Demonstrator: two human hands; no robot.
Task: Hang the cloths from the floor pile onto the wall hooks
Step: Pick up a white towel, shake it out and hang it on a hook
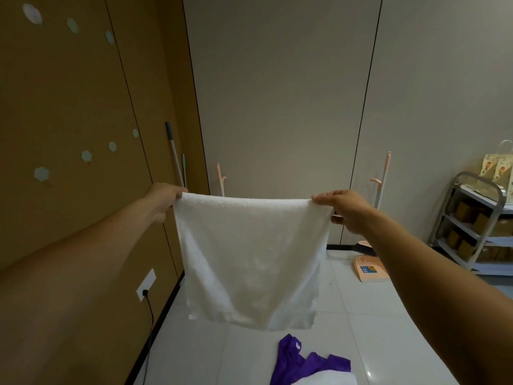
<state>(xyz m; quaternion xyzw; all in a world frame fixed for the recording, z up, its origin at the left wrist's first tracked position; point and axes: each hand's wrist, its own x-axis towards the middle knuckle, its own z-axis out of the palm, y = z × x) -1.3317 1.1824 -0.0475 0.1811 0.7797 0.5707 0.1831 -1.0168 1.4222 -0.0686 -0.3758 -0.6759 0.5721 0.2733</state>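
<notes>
Two cloths visible in the floor pile (311,369) at bottom centre of the frame: one purple cloth (298,359), crumpled, and one white cloth (326,378) cut off by the lower edge. More perhaps out of view.

Above and beyond the pile, one white towel (249,254), spread flat in the air at mid-frame, clear of the floor. Left hand (163,198) pinching its upper left corner, right hand (342,209) pinching its upper right corner, with the top edge drawn nearly straight between them.

Further off, on the brown wall at the left of the frame, seven pale hexagonal pads, most likely the wall hooks (41,173): three in an upper row, four in a lower row. Nothing hanging from any of them.

Judging by that: no cloth hung yet within view, the first towel lifted and opened but not on a hook, at least two more to follow.

Against the far wall, two grey poles (175,154), two pink handles (220,179) and one pink dustpan (370,270). At far right, one metal trolley (472,218) with paper bags (497,168) on top, number unclear.
</notes>
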